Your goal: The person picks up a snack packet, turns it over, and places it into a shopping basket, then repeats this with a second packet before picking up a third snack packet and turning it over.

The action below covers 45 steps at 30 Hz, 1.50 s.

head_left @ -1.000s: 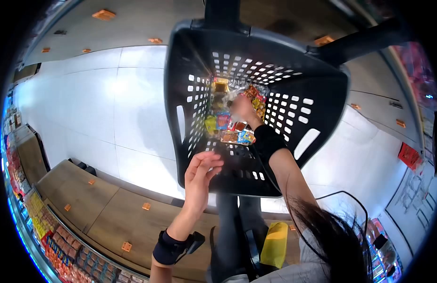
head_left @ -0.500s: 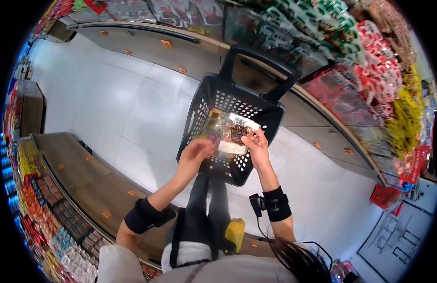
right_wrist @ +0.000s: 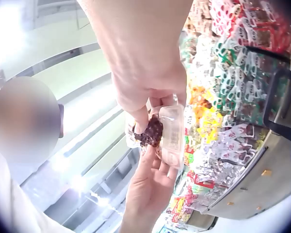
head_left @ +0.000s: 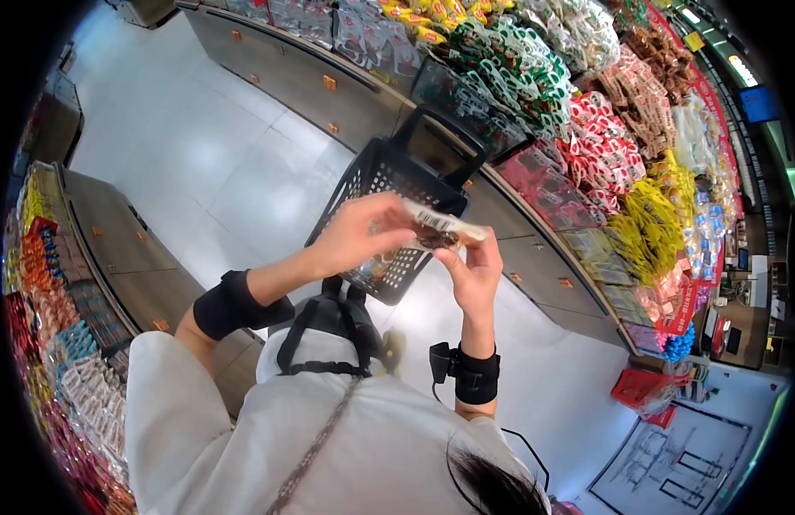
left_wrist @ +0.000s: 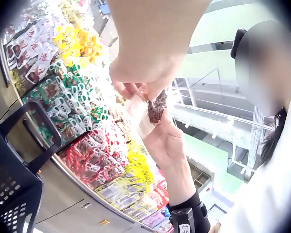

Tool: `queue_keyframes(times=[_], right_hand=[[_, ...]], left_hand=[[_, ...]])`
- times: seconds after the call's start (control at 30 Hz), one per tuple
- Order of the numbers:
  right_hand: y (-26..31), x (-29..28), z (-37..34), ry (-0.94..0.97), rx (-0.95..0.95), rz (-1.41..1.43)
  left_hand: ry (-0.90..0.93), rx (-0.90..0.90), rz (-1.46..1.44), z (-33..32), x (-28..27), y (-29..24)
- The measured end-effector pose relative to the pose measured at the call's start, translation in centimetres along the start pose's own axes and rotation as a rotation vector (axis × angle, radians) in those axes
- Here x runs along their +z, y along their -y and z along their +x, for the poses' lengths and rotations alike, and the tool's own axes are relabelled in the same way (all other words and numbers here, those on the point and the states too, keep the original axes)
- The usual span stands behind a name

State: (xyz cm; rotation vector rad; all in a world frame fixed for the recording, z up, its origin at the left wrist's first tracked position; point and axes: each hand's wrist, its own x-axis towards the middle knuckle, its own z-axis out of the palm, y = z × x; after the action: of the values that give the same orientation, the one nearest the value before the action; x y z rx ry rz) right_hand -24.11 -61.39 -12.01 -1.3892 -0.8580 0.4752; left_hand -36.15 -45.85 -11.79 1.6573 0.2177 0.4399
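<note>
Both hands hold a small clear plastic packet [head_left: 436, 225] of dark brown food above the shopping basket [head_left: 396, 167]. A white label with a barcode shows on it in the head view. My left hand [head_left: 359, 232] grips one end; in the right wrist view its thumb [right_wrist: 146, 158] lies at the dark contents [right_wrist: 153, 132], the other fingers behind the clear plastic. At the opposite end, my right hand [head_left: 476, 275] pinches the packet between thumb and fingers. Several packaged snacks lie low in the basket, mostly hidden by the left hand.
Along the far side runs a display counter [head_left: 535, 249] heaped with bagged snacks in green, red and yellow [head_left: 651, 223]. Another snack counter [head_left: 114, 257] stands at the left. Pale tiled floor [head_left: 243, 163] lies between them. A red bin [head_left: 642, 390] is at the right.
The right hand has come up out of the basket with the packet. The left hand has moved over to grip it too. The head view has tilted up, showing more of the counter.
</note>
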Motion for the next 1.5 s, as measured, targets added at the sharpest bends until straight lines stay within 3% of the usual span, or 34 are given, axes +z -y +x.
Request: queue_keyframes(times=[0.1,0.2,0.27,0.37,0.5,0.63,0.73,0.83,0.87,0.97,1.0,1.1,1.13,1.27,1.5], right_hand=[[2.7,-0.4,0.1,0.197,-0.252,-0.146],[5.8,0.1,-0.2,0.221,-0.346,-0.208],[6.8,0.6,-0.8,0.125,-0.333,-0.250],[6.4,0.7,-0.7,-0.036,-0.197,-0.073],[7.1,-0.3,-1.1,0.212,0.154,0.405],[8.5,0.9,-1.1,0.256,0.194,0.307],[8.2,1.5,-0.8,0.171,0.168,0.194],[7.7,1.9,-0.3,0.056,0.136,0.133],[7.4,2.0,-0.1,0.011,0.111,0.089],[6.6,1.7,0.5,-0.127,0.044,-0.082],[6.4,1.6,0.6,-0.159,0.023,-0.106],[6.3,1.9,0.7,-0.217,-0.062,-0.198],[6.4,2.1,0.7,-0.230,-0.095,-0.232],[6.3,2.9,0.6,-0.211,-0.155,-0.161],[5.6,2.4,1.0,-0.179,-0.074,0.004]], left_hand=[[-0.030,0.296,0.173,-1.2,-0.7,-3.0],[-0.104,0.719,0.405,-1.6,-0.9,-4.1],[-0.132,0.938,0.571,-2.0,-1.3,-4.8],[-0.204,1.100,0.729,-2.3,-1.9,-5.7],[-0.235,1.233,0.854,-2.7,-2.4,-6.4],[-0.235,1.304,0.967,-2.8,-2.5,-6.8],[-0.206,1.314,1.006,-2.7,-2.4,-6.8],[-0.170,1.242,1.029,-2.2,-2.4,-6.8],[-0.093,1.105,1.024,-2.3,-2.7,-7.0],[-0.309,0.801,0.775,-1.7,-2.5,-5.5],[-0.352,0.649,0.669,-2.1,-2.0,-5.8],[-0.314,0.259,-0.138,-2.3,0.0,-5.6],[-0.200,0.167,-0.248,-2.1,0.1,-5.2],[-0.137,0.003,-0.459,-2.0,1.3,-5.4],[-0.195,0.093,-0.335,-1.7,1.7,-5.1]])
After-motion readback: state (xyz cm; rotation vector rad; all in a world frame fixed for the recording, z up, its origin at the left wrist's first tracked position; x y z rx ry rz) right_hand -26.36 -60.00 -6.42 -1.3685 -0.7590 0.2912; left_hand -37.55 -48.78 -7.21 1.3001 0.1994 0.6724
